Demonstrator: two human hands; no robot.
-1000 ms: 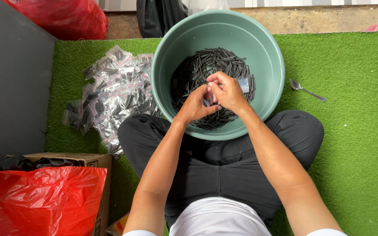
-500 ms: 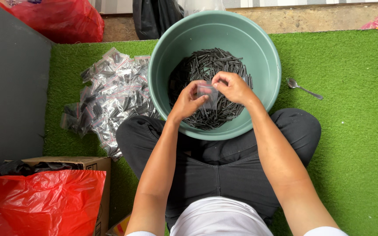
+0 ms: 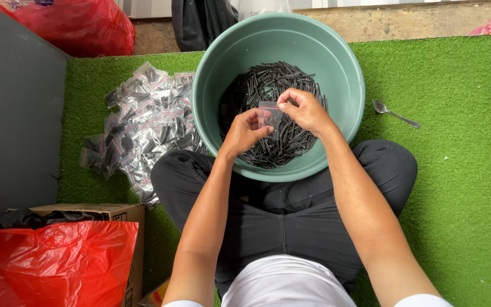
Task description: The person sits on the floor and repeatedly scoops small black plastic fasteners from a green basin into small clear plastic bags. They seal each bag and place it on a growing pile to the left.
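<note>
At the far left a red plastic bag [image 3: 52,261] filled a brown cardboard box [image 3: 117,213], and just beyond it a heap of small clear zip bags packed with black pieces [image 3: 137,125] lay on the green artificial turf floor [image 3: 456,187]. Further right, a round green plastic basin [image 3: 348,68] sat before the person's crossed legs, holding a loose pile of short black rod-shaped parts [image 3: 274,82]. Above that pile, the left hand [image 3: 245,129] pinched one side of a small clear zip pouch [image 3: 270,113], while the right hand [image 3: 308,111] gripped its upper edge, fingers closed on it. The pouch seemed to hold a few black pieces, though it was too small to be sure. The step looked like closing a filled pouch; pressing the strip along evenly would be needed. A metal spoon [image 3: 394,113] lay on the turf, rightmost.
</note>
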